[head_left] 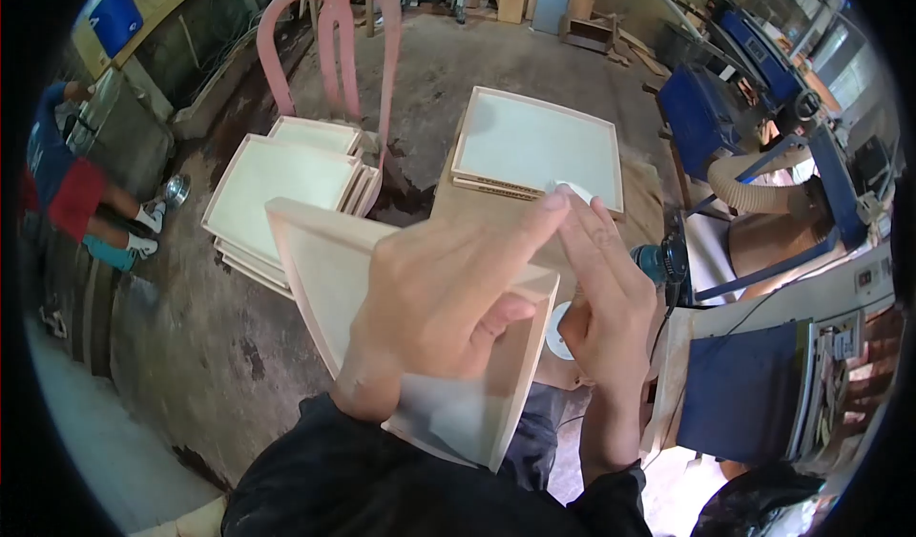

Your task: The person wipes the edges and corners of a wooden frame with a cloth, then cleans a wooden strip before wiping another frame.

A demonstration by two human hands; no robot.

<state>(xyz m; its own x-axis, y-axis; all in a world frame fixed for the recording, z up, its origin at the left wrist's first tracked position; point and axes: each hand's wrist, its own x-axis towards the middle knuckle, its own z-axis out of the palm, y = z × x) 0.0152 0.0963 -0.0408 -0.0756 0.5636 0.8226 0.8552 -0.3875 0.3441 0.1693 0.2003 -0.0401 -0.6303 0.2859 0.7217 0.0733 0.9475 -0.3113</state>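
Note:
A shallow wooden-rimmed tray [324, 274] with a pale panel leans tilted across my lap, behind my left hand. My left hand [434, 289] is in front of it, index finger stretched out and another digit bent near the tray's right rim. My right hand [606, 294] is raised to the right of the tray, its fingers extended and its thumb side toward my left hand. The fingertips of both hands meet or overlap. Something white shows just behind them; I cannot make out what it is. A white disc [560, 335] is partly hidden beside my right hand.
Similar trays are stacked on a pink chair [382, 60] at left and on a brown-covered table [496, 217] ahead. A teal power sander [654, 263] sits right of my right hand. Blue machinery [701, 112] with a hose stands right. Another person [81, 179] is at far left.

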